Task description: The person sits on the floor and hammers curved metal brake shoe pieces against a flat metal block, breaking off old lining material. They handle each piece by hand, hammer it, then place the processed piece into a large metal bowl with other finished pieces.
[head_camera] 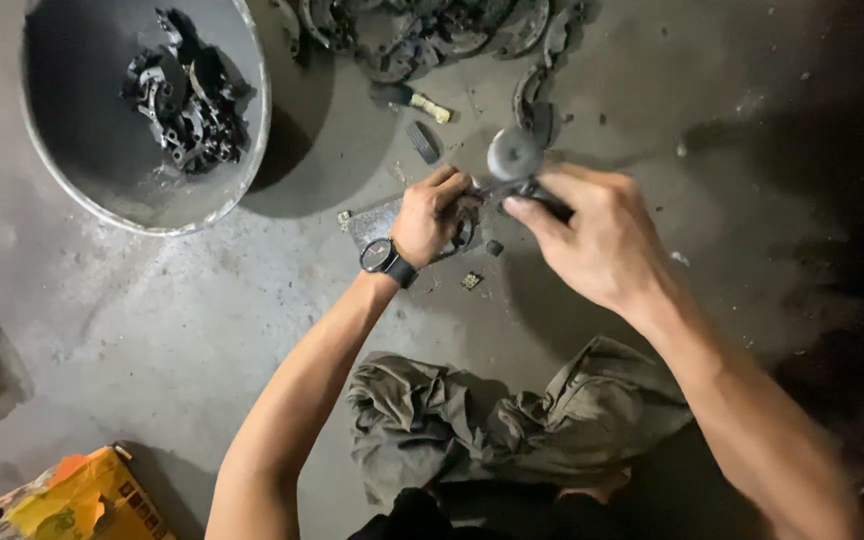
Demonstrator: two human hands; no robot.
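Basin: a round metal basin (62, 170) sits at ten o'clock on the concrete floor (152, 330), with dark metal parts (187, 105) heaped inside.
Left hand: the left hand (430, 215), a wristwatch (384, 260) on its wrist, is curled shut around a small dark curved part (465, 232), pressing it against a flat grey block (372, 222) on the floor, just above centre.
Tool: a hammer-like tool with a round grey head (514, 153) lies between the hands; its long axis seems to run from twelve o'clock down toward four o'clock, head pointing away from the person.
Right hand: the right hand (602, 245) is closed around the tool's dark handle, thumb along it.
Pile: more curved parts (432, 30) lie at twelve o'clock; a crumpled cloth (512, 425) lies at six o'clock.
Risk: I judge a slipped blow could strike the left fingers, since they sit just beside the head; the small part could also skid off the block.
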